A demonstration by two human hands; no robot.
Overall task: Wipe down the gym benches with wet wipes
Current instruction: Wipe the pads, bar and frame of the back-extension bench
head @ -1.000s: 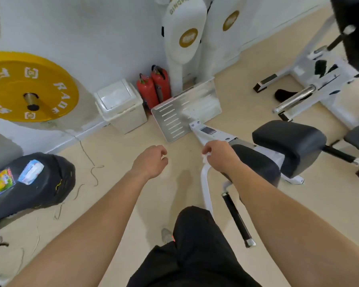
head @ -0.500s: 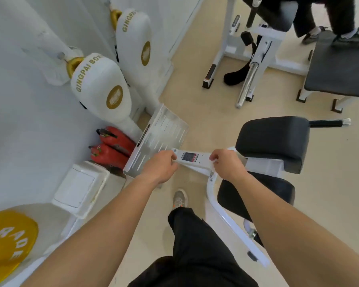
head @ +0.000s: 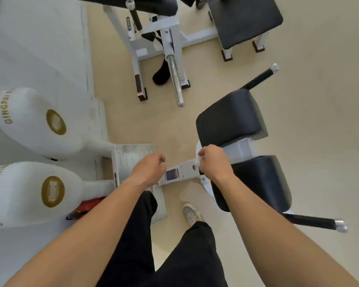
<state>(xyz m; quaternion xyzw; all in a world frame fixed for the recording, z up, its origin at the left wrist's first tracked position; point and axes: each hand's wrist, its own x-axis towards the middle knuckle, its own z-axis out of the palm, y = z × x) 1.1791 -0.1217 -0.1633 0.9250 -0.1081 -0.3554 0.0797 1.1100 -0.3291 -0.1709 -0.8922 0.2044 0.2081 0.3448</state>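
A white-framed gym bench stands below me, with two black pads: the far pad (head: 230, 119) and the near pad (head: 257, 183). Its white frame beam (head: 182, 171) runs left toward a metal footplate (head: 133, 156). My right hand (head: 212, 161) pinches a crumpled white wet wipe (head: 197, 160) against the beam, close to the pads. At the beam's left end my left hand (head: 148, 168) has its fingers curled, and I see nothing held in it.
Two white boxing targets (head: 35, 125) (head: 33, 193) stick out from the wall on the left, with red fire extinguishers (head: 85, 208) beneath. Another white machine (head: 166, 42) and a black flat bench (head: 245, 19) stand farther ahead. My legs and one shoe (head: 190, 212) are below.
My view has swung over the bench, so the bin and yellow weight plate are out of sight. My left hand came to the beam's left end. The right hand keeps the wipe on the beam.
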